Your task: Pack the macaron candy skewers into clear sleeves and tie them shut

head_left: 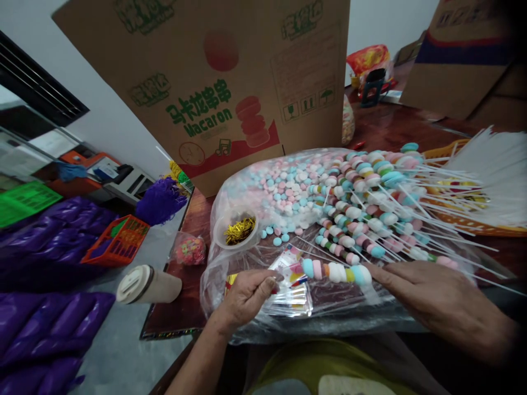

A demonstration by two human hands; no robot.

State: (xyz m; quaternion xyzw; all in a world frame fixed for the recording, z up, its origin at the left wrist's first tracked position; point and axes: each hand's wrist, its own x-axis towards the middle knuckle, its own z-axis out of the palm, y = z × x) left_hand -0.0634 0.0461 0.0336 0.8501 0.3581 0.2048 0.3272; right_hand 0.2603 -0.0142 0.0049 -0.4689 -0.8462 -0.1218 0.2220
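Note:
My left hand (249,296) is closed, its thumb and fingers pinching a small printed plastic bag (285,262). Low over the table, a candy skewer (336,272) of blue, pink, white and yellow pieces points its left end at that bag. My right hand (436,299) is closed at the skewer's right end; the stick inside the grip is hidden. Beneath the left hand lies a stack of shiny silver bags (290,302). Behind the right hand, many finished candy skewers (370,203) are piled with their white sticks pointing right.
Loose pastel candies (288,186) lie on a clear plastic sheet (230,192). A bowl (218,235) holds gold twist ties. A large cardboard box (230,82) stands behind. White sticks (494,175) fill an orange basket (500,229) at right. A lidded cup (162,285) stands left.

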